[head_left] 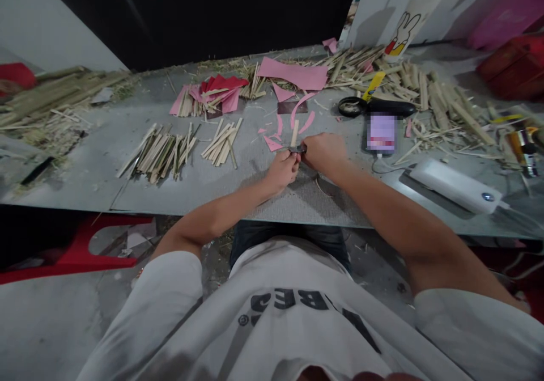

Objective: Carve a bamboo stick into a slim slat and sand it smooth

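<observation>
White black-lettered T-shirt [293,273] foremost, the person has the left hand [283,171] curled, apparently pinching a pale flat bamboo strip [294,132] above the grey table [238,194], the right hand [325,151] closed round a small dark metal tool [300,149] at the strip's near end. That strip looks light, stiff and splintery to me, best held by its flat faces, clear of the metal. Curved pink paper scraps [306,122] lie just beyond.

Strip [294,131] pale tan; paper [293,75] pink; tabletop [238,191] grey; cup [419,19] white, rabbit-printed; shirt [306,267] white, black-lettered.
</observation>
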The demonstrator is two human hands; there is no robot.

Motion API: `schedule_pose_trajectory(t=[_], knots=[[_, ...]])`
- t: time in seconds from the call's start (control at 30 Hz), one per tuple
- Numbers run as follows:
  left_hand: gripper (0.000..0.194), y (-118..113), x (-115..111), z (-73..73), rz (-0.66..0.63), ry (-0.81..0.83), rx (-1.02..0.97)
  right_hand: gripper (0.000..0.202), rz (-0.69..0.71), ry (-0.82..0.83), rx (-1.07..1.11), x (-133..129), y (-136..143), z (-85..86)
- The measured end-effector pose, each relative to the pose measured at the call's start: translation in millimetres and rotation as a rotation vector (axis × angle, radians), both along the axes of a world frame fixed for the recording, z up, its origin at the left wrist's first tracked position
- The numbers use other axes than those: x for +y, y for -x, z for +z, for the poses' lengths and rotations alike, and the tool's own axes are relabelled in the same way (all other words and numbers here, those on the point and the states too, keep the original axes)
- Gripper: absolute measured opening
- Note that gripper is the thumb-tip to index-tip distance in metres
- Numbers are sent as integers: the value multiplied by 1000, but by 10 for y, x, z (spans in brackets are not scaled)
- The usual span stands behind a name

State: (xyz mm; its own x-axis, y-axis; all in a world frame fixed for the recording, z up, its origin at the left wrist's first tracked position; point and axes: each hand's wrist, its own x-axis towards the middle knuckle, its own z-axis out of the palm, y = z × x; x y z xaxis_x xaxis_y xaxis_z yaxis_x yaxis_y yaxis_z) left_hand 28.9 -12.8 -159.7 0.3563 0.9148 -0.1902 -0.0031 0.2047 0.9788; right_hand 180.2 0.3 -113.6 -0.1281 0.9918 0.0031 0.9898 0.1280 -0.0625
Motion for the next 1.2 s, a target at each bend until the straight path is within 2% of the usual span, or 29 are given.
schedule_pose_trajectory(t=[0.13, 0.4, 0.5, 0.6, 0.7, 0.77, 0.83, 0.93, 1.03, 1.2], knots=[[33, 15, -40, 77, 30, 144, -64, 35, -3, -13, 31, 36, -1, -10], [35, 90, -40, 214, 60, 250, -136, 39, -27, -26, 76, 211, 25, -66], [35, 75, -152, 218, 18, 279, -142, 42, -123, -60, 93, 369, -137, -76], [35, 21, -256, 209, -82, 317, -146, 41, -277, -90, 106, 506, -433, -75], [37, -2, -229, 222, -89, 308, -186, 38, -349, -128, 113, 558, -676, -116], [37, 17, -160, 232, -75, 304, -207, 35, -356, -174, 165, 548, -730, -173], [37, 47, -102, 230, -75, 306, -227, 33, -321, -238, 295, 515, -703, -234], [36, 71, -87, 204, -117, 320, -272, 36, -177, -276, 627, 439, -574, -277], [33, 71, -113, 179, -177, 346, -297, 39, -21, -209, 922, 349, -429, -239], [28, 72, -75, 189, -271, 389, -376, 46, 53, -121, 1136, 252, -305, -168]])
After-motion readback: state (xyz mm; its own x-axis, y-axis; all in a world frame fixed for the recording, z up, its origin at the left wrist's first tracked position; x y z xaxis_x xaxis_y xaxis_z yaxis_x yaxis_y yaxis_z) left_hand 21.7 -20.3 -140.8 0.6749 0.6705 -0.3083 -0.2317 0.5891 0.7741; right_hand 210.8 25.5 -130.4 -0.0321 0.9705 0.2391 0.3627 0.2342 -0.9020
